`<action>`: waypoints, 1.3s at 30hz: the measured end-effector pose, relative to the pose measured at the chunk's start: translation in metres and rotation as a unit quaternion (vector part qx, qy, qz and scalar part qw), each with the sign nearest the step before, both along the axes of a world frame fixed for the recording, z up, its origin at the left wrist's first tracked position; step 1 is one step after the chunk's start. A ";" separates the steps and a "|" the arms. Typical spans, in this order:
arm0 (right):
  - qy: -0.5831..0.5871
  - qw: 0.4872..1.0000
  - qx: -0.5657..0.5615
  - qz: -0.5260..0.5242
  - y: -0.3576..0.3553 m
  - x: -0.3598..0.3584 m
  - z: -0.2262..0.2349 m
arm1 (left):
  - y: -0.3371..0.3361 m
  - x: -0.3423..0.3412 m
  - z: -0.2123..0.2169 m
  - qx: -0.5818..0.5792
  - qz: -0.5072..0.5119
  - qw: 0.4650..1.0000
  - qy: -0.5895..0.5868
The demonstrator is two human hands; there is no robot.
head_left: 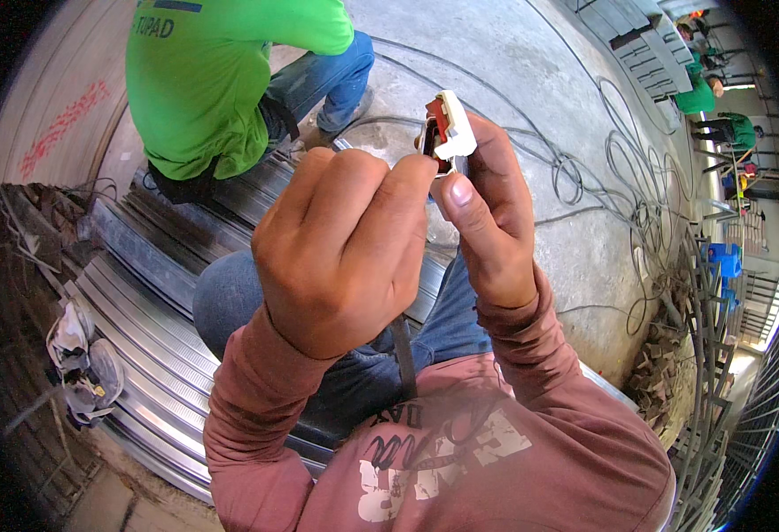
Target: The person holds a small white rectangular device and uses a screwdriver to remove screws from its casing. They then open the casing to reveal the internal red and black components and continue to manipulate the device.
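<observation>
In my right hand (493,217), between thumb and curled fingers, is a small white-and-reddish-brown fitting (451,137), held up in front of me. Its white part looks like a plastic cover or frame around a darker, hollow middle. My left hand (340,239) is closed, its back toward me, with the index fingertip against the near left edge of the fitting. The left thumb and whatever those fingers pinch are hidden. Both forearms are in dusty-pink sleeves.
A person in a bright green shirt (230,89) sits ahead on the left. Long ribbed metal profiles (154,341) lie beneath and left of me. Black cables (620,177) loop over the concrete floor (496,53). Scrap pieces (664,372) are heaped at right; a white bag (88,363) lies left.
</observation>
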State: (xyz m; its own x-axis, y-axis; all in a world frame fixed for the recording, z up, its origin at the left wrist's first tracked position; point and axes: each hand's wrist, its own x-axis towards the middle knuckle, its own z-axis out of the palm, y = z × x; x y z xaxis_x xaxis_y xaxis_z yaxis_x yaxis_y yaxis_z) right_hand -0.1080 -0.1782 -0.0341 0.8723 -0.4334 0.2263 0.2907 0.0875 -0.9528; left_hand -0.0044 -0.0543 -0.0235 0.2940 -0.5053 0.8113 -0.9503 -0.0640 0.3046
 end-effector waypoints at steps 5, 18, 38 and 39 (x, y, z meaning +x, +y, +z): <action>-0.007 1.000 -0.002 -0.009 0.000 0.001 -0.001 | -0.002 0.000 0.000 -0.002 -0.004 1.000 0.002; -0.004 1.000 0.000 -0.007 0.000 0.000 0.001 | 0.004 -0.006 0.009 0.027 0.000 0.998 0.054; 0.003 0.992 0.108 0.059 -0.009 -0.011 0.007 | 0.015 -0.003 0.017 -0.047 -0.073 0.978 0.190; 0.001 0.991 0.123 0.054 -0.007 -0.010 0.008 | 0.014 -0.001 0.016 -0.055 -0.080 0.979 0.182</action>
State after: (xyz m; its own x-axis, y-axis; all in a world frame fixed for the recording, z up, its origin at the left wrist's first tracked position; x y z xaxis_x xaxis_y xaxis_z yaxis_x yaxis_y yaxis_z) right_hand -0.1179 -0.1851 -0.0265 0.9173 -0.3788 0.1231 0.2642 0.3474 -0.8997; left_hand -0.0056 -0.0400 -0.0071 0.4975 -0.4837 0.7201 -0.7734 0.1287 0.6207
